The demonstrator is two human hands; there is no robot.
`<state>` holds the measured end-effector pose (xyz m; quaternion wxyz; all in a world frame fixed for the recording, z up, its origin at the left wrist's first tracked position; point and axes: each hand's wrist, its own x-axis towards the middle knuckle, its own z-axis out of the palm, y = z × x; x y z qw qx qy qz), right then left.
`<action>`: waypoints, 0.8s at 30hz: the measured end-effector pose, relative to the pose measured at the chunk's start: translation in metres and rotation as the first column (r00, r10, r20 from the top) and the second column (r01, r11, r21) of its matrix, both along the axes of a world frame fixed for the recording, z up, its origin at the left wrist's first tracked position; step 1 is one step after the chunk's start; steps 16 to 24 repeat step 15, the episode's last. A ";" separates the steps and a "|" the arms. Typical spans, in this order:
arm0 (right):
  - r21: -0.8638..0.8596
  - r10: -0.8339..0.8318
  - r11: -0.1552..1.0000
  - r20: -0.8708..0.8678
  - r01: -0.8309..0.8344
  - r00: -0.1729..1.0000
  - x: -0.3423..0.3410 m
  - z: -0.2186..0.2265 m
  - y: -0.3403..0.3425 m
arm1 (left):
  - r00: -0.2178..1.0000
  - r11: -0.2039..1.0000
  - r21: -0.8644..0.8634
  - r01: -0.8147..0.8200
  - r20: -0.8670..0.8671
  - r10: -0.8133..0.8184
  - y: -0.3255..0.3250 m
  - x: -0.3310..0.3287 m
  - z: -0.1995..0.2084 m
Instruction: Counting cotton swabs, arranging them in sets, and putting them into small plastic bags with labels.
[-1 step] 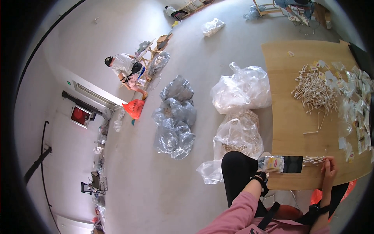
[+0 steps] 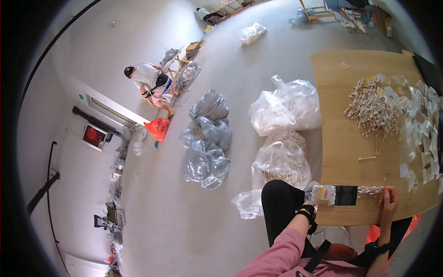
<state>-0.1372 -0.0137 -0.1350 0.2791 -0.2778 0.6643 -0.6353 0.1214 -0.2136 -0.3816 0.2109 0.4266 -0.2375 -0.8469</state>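
Note:
A clear pack of cotton swabs with a yellow-and-white label (image 2: pixel 326 194) lies over the table's near left edge. My left hand (image 2: pixel 309 197) is at its left end, its fingers mostly hidden by the pack and the black wrist strap. Directly right of the pack is a flat dark rectangle (image 2: pixel 346 195). A small bunch of loose cotton swabs (image 2: pixel 369 190) extends from it to my right hand (image 2: pixel 390 195), whose bent fingers close on the right-hand ends. Farther up the wooden table (image 2: pixel 341 152) is a large heap of cotton swabs (image 2: pixel 371 111).
Clear empty-looking packets (image 2: pixel 417 124) cover the table's right side. Bulging clear bags (image 2: pixel 286 106) stand on the floor left of the table, with grey bags (image 2: pixel 206 138) beyond. Another person (image 2: pixel 150 81) stands by a far table; a red bag (image 2: pixel 158 129) lies nearby.
The view has shifted very slightly. At the top right, a seated person's legs have moved. My hands and the swabs stay almost in place.

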 end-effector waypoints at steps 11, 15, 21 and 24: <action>0.033 -0.088 0.995 -0.225 0.098 0.970 0.007 0.001 0.011 | 0.853 0.864 -0.035 -0.502 -0.186 0.488 -0.048 0.035 0.185; -0.027 -0.052 0.999 -0.679 0.046 0.732 0.007 0.013 0.009 | 0.903 0.847 -0.314 -0.428 -0.103 0.418 -0.039 0.049 0.257; -0.027 -0.052 0.999 -0.679 0.046 0.732 0.007 0.013 0.009 | 0.903 0.847 -0.314 -0.428 -0.103 0.418 -0.039 0.049 0.257; -0.027 -0.052 0.999 -0.679 0.046 0.732 0.007 0.013 0.009 | 0.903 0.847 -0.314 -0.428 -0.103 0.418 -0.039 0.049 0.257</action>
